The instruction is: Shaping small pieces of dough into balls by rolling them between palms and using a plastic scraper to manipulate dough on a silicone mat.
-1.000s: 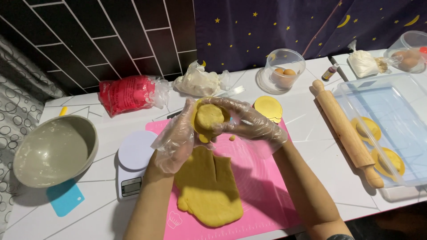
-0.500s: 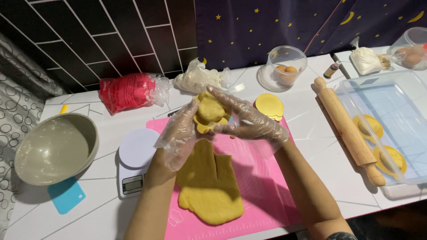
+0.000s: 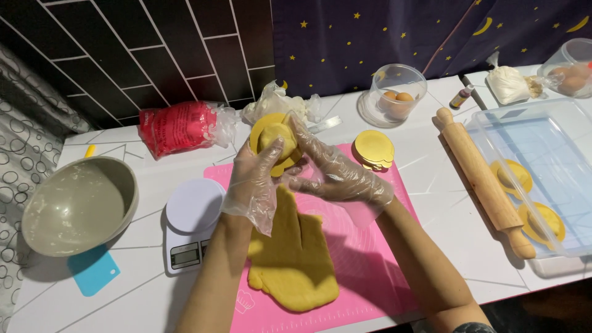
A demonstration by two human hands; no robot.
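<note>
Both my hands wear clear plastic gloves and are raised above a pink silicone mat point(image 3: 370, 246). My left hand point(image 3: 254, 179) holds a round gold disc with a lump of yellow dough point(image 3: 275, 137) on it. My right hand point(image 3: 333, 172) presses its fingers against the same dough and disc from the right. Below them a rolled sheet of yellow dough point(image 3: 293, 253) with cut slits lies on the mat. A short stack of gold discs point(image 3: 374, 148) rests at the mat's far right corner.
A white kitchen scale point(image 3: 188, 225) and a grey bowl point(image 3: 77, 203) stand left, with a blue scraper point(image 3: 92, 271). A wooden rolling pin point(image 3: 484, 182) lies beside a clear tray point(image 3: 555, 160) holding dough on discs. A red bag point(image 3: 179, 126) and a tub of eggs point(image 3: 394, 95) stand behind.
My hands have lifted the disc and dough higher and farther from me. The dough lump has been pressed and reshaped between the fingers.
</note>
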